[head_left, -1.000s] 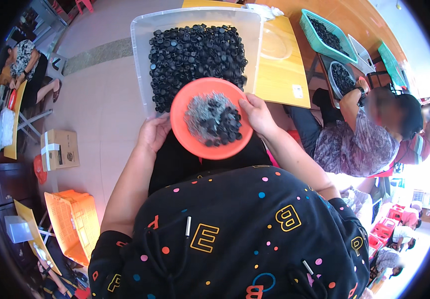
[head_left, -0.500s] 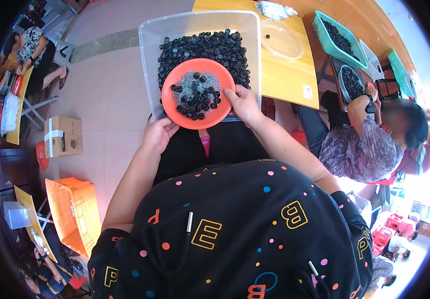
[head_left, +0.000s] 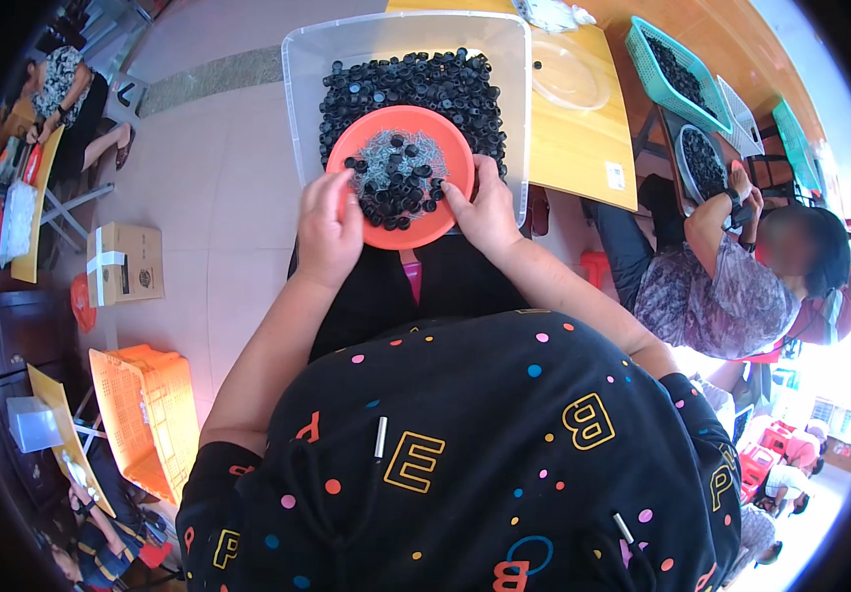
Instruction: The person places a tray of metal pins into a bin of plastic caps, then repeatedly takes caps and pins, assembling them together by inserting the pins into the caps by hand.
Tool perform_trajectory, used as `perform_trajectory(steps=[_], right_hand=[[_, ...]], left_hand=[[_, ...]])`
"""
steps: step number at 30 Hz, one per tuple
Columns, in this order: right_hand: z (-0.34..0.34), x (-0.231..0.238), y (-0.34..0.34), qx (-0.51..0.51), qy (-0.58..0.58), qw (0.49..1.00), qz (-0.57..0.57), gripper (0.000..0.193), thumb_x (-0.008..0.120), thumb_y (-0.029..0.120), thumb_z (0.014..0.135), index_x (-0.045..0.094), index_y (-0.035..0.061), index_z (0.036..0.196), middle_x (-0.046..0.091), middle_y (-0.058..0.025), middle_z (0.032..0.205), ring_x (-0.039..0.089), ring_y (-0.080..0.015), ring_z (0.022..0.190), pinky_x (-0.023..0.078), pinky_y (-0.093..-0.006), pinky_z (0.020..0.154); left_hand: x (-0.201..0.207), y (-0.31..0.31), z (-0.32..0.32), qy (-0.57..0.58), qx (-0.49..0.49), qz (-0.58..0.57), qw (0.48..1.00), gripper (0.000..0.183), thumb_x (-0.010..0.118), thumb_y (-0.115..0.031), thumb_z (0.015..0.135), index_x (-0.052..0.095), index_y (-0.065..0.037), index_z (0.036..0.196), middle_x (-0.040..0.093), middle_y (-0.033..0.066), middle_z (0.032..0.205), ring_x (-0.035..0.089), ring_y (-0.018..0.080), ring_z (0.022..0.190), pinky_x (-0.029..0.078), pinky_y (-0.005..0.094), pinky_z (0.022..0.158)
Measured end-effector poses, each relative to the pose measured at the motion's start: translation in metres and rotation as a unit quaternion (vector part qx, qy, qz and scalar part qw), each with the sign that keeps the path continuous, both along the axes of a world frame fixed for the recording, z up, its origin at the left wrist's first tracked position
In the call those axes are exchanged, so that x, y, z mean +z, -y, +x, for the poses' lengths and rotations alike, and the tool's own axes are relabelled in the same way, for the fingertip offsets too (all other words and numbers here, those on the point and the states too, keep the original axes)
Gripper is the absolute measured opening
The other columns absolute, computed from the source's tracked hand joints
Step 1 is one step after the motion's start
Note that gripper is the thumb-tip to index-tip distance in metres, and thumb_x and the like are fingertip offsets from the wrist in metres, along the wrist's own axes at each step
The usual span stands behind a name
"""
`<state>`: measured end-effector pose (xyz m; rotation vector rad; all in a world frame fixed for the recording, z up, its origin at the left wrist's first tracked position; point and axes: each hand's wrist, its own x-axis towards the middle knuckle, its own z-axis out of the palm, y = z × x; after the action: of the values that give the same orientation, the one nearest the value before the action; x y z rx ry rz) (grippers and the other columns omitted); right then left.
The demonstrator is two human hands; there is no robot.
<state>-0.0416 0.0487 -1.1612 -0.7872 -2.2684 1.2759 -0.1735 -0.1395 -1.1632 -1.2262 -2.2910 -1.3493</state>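
A round orange plate point(head_left: 445, 138) sits at the near end of a clear plastic bin, in front of the black caps point(head_left: 411, 84) heaped there. On it lie a bed of small silvery screw-like pieces point(head_left: 386, 153) and a cluster of small black caps point(head_left: 386, 202). My right hand point(head_left: 490, 212) grips the plate's right rim, thumb on the upper side and fingers at the outer edge. My left hand point(head_left: 332, 229) is over the plate's left edge beside the caps, its fingers stretched and thumb apart. I see nothing held in it; its fingertips are partly hard to make out.
The clear bin point(head_left: 302, 109) stands before my lap. Right of it is a yellow table point(head_left: 583, 148) with a clear round lid point(head_left: 568, 77). A co-worker point(head_left: 721, 286) sits at the right by green baskets point(head_left: 677, 79). A cardboard box point(head_left: 128, 264) and orange crate point(head_left: 149, 414) stand left.
My left hand has left the plate's lower left rim and moved up and right over its left edge. My right hand keeps its grip on the plate.
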Motion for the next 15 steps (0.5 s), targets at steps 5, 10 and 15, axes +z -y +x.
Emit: perform_trajectory(steps=[5,10,15], right_hand=[[-0.005,0.016,0.012,0.001,-0.002,0.992,0.127,0.057,0.073,0.011,0.074,0.045,0.0009,0.123,0.052,-0.0238,0.116,0.053,-0.04,0.106,0.044,-0.044,0.093],[-0.024,0.025,-0.007,0.096,-0.007,0.923,0.373,0.036,0.068,0.012,0.074,0.059,0.0039,0.108,0.052,-0.0176,0.112,0.049,-0.0347,0.11,0.043,-0.0428,0.091],[-0.046,0.037,-0.012,0.134,0.098,0.868,0.468,0.016,0.06,0.012,0.076,0.068,0.0052,0.088,0.054,-0.0128,0.104,0.05,-0.0295,0.103,0.044,-0.0388,0.083]], left_hand=[[-0.017,0.002,0.001,-0.054,-0.038,-0.04,0.997,0.027,0.061,-0.007,0.084,0.059,0.0,0.11,0.059,0.0162,0.104,0.057,0.034,0.098,0.046,0.0409,0.088],[-0.021,-0.001,-0.006,-0.032,-0.031,-0.045,0.998,0.028,0.062,-0.01,0.084,0.06,0.0,0.11,0.06,0.0159,0.103,0.057,0.0336,0.098,0.046,0.0406,0.086],[-0.014,-0.006,-0.008,-0.018,-0.016,-0.061,0.998,0.027,0.062,-0.01,0.084,0.06,-0.001,0.109,0.06,0.0155,0.1,0.058,0.033,0.095,0.047,0.0407,0.083]])
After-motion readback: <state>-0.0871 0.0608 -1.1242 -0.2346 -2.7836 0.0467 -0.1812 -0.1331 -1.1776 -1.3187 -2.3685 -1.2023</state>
